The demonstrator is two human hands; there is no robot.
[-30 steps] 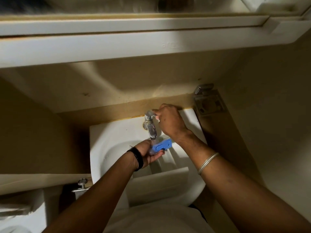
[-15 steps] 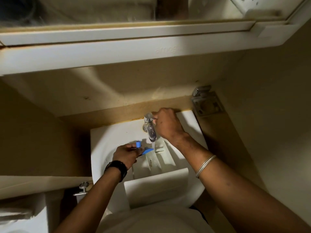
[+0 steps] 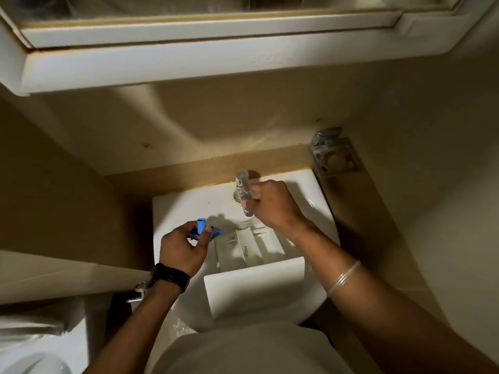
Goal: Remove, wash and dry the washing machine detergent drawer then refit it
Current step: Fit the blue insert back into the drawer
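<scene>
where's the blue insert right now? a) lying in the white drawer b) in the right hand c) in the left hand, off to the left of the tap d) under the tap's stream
c: the left hand pinches the blue insert over the sink's left side, clear of the tap, which the right hand grips; the drawer lies in the sink.
</scene>
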